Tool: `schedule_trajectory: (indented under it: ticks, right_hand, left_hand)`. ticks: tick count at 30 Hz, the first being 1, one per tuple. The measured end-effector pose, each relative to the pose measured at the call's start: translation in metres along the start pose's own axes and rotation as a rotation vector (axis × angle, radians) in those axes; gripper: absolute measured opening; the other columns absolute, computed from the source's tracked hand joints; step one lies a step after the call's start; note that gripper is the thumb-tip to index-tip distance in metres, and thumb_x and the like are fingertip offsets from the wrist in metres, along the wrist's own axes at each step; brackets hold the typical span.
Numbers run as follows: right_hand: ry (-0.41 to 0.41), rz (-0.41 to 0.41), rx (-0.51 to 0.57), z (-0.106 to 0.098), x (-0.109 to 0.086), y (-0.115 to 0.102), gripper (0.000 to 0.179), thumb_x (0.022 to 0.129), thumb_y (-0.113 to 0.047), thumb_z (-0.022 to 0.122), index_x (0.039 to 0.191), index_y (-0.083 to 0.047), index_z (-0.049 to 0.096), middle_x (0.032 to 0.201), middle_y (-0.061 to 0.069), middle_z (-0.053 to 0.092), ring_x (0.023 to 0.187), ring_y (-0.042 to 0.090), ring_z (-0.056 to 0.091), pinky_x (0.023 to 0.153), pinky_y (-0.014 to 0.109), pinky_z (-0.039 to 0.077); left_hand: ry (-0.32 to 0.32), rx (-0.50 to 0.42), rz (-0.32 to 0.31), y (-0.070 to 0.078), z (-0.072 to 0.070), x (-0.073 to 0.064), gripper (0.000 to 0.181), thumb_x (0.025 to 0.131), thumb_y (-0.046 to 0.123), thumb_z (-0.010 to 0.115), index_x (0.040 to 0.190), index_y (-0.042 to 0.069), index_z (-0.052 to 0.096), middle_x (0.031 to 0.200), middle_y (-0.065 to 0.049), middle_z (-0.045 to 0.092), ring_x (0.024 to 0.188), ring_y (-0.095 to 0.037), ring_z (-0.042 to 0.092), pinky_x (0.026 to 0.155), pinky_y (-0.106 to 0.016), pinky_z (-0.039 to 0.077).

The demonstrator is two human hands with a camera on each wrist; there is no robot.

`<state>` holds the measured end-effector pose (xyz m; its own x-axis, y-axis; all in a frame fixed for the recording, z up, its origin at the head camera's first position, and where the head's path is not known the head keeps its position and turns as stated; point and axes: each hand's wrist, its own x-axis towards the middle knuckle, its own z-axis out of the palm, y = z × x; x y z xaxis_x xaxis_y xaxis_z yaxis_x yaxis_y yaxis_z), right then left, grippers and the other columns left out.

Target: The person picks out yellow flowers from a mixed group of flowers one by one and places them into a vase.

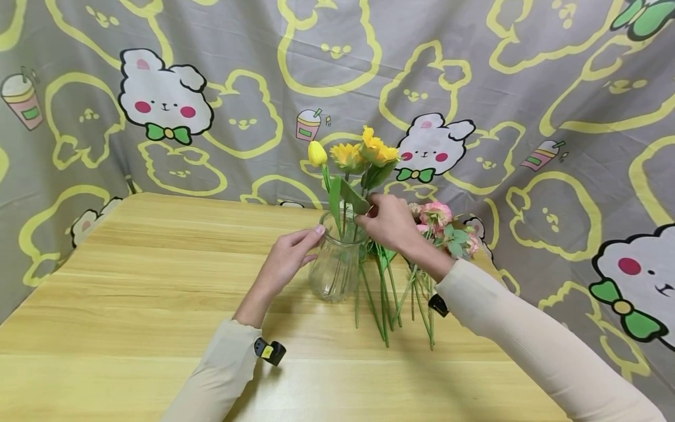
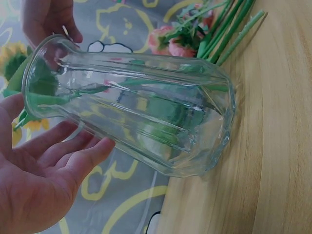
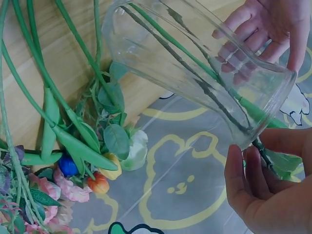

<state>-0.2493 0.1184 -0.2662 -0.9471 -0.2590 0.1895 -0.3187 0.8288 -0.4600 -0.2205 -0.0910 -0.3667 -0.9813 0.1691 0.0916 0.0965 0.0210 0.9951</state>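
A clear ribbed glass vase [image 1: 333,272] stands upright on the table, with a yellow tulip [image 1: 317,153] and yellow sunflowers [image 1: 346,157] rising from its mouth. My left hand [image 1: 287,258] is at the vase's left side near the rim, its fingers extended along the glass in the left wrist view. At the right of the rim, my right hand [image 1: 392,223] pinches a dark sunflower stem [image 3: 263,152] between thumb and fingers. Green and dark stems show through the glass in the right wrist view, their lower ends inside the vase.
Right of the vase lie several loose flowers, with pink blooms [image 1: 436,214] towards the back and green stems [image 1: 387,305] pointing forward. Blue and orange tulip heads [image 3: 98,183] show among them. A patterned curtain [image 1: 242,117] hangs behind the wooden table [image 1: 158,281].
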Motion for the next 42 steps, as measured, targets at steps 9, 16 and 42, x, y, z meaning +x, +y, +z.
schedule_trajectory:
  ticks: [9, 16, 42]
  right_hand:
    - [-0.025, 0.04, 0.015, -0.006, -0.004, 0.007, 0.046, 0.096, -0.02, 0.064, 0.138, -0.001, 0.059, 0.107, 0.015, 0.073, 0.091, 0.029, 0.071, 0.071, 0.039, 0.06]
    - [-0.027, 0.048, 0.018, -0.008, -0.005, 0.013, 0.041, 0.095, -0.018, 0.061, 0.133, -0.003, 0.063, 0.105, 0.014, 0.073, 0.087, 0.027, 0.07, 0.066, 0.035, 0.058]
    - [0.031, 0.047, -0.046, 0.025, 0.005, 0.075, 0.027, 0.097, -0.012, 0.056, 0.113, 0.005, 0.069, 0.073, 0.014, 0.068, 0.049, 0.013, 0.046, 0.053, 0.027, 0.039]
  left_hand:
    - [-0.001, -0.003, 0.004, 0.0, 0.0, 0.0, 0.065, 0.099, 0.056, 0.058, 0.14, 0.005, 0.06, 0.145, -0.012, 0.058, 0.135, -0.025, 0.056, 0.105, -0.035, 0.056]
    - [0.003, 0.001, 0.001, 0.0, 0.0, 0.0, 0.065, 0.099, 0.056, 0.058, 0.14, 0.005, 0.06, 0.145, -0.013, 0.059, 0.135, -0.026, 0.056, 0.106, -0.037, 0.056]
    - [0.002, 0.005, 0.001, -0.002, -0.001, 0.001, 0.067, 0.098, 0.059, 0.058, 0.14, 0.007, 0.06, 0.144, -0.012, 0.059, 0.135, -0.025, 0.056, 0.105, -0.036, 0.056]
